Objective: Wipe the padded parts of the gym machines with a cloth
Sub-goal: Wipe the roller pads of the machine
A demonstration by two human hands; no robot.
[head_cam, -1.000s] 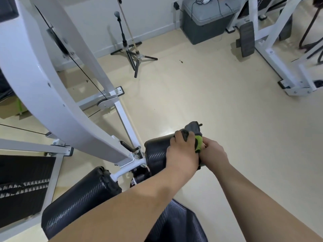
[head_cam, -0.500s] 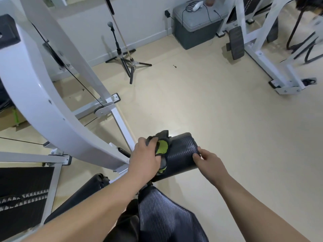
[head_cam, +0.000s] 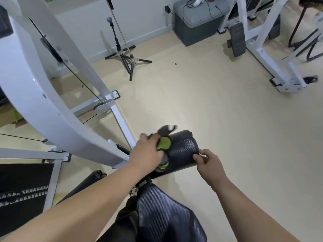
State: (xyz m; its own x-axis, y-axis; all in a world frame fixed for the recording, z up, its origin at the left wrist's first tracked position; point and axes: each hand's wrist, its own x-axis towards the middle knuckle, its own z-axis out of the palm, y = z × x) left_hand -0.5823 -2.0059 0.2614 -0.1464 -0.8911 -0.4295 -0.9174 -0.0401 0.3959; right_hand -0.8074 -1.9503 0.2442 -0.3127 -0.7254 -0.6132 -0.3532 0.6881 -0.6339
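A black padded roller [head_cam: 181, 151] sticks out to the right from the white machine frame [head_cam: 52, 109]. My left hand [head_cam: 148, 152] presses a black and green cloth [head_cam: 164, 143] onto the roller's left part, fingers curled over the cloth. My right hand [head_cam: 208, 163] grips the roller's right end with thumb and fingertips. A second black roller [head_cam: 83, 184] lies lower left, partly hidden by my left forearm. The black padded seat [head_cam: 166, 213] is below my hands.
A tripod stand [head_cam: 127, 56] stands on the beige floor by the back wall. A grey box [head_cam: 194, 23] with cables sits at the back. Another white machine [head_cam: 272, 55] fills the right rear. A black weight stack [head_cam: 22, 191] is at lower left.
My left hand has slid the cloth leftward along the roller, from its right end toward the frame. My right hand has let go of the cloth area and now holds the roller's end.
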